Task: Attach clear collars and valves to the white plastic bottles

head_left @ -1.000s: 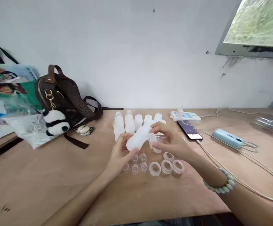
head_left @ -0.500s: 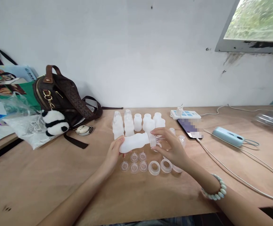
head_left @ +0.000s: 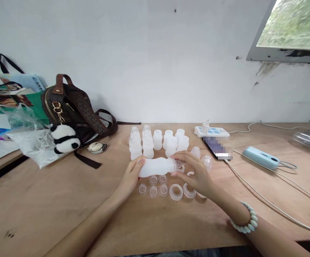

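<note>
A milky white baby bottle [head_left: 156,167] lies nearly level in the air over the table, its neck towards the right. My left hand [head_left: 131,175] is closed around its base. At the neck, the thumb and fingers of my right hand [head_left: 194,172] grip a translucent collar [head_left: 175,165], with a clear nipple pointing right between them. Below the bottle are several clear nipples [head_left: 153,191] and, to their right, several translucent rings [head_left: 176,192], some partly hidden by my right hand. Behind stand several capped bottles [head_left: 147,146] and several open bottles [head_left: 157,139].
Clear domed caps [head_left: 207,162] sit beyond my right hand. Farther right are a phone [head_left: 216,147] on a cable, a power strip [head_left: 213,131] and a blue power bank [head_left: 260,157]. At left, a brown backpack [head_left: 71,107] with a panda charm stands behind a computer mouse [head_left: 96,147].
The bottle has gone from tilted, neck end higher, to almost level. My right hand has shifted slightly down at the collar. The whole view has moved a little.
</note>
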A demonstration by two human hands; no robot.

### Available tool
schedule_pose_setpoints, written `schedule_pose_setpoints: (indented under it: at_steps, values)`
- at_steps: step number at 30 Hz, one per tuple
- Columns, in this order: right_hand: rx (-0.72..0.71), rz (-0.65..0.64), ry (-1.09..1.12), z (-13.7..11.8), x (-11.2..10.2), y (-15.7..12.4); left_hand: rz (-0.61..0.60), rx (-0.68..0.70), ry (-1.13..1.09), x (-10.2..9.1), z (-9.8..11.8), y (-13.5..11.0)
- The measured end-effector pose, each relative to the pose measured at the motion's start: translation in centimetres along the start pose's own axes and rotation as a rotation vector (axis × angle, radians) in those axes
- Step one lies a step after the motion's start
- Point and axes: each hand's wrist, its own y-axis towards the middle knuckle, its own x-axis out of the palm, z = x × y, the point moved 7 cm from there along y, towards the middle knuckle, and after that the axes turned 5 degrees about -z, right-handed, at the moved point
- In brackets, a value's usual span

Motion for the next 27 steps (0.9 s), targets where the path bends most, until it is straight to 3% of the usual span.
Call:
schedule_pose_setpoints:
  at_steps: [5,7,9,14,17,21,27]
  values:
    - [0.482,-0.036,0.352,4.3,1.1,-0.7,-0.126,0.44,0.371,1.2,4.2,-1.5]
    - [0.581,-0.042,0.45,5.2,1.4,-1.0,-0.174,0.605,0.479,1.9,5.2,-2.2]
    - [0.6,-0.062,0.498,5.6,1.5,-1.0,-0.202,0.666,0.512,2.2,5.4,-2.5]
    - [0.52,-0.225,0.614,4.6,1.5,-0.6,-0.175,0.488,0.493,1.6,4.6,-1.8]
    - [0.539,-0.294,0.569,4.3,1.6,-0.7,-0.191,0.459,0.477,1.5,4.5,-1.8]
    - [0.617,-0.261,0.509,4.8,1.5,-1.1,-0.235,0.479,0.467,1.8,4.5,-1.8]
    - [0.453,-0.183,0.566,3.8,0.6,-0.2,-0.13,0.345,0.481,1.0,3.7,-1.2]
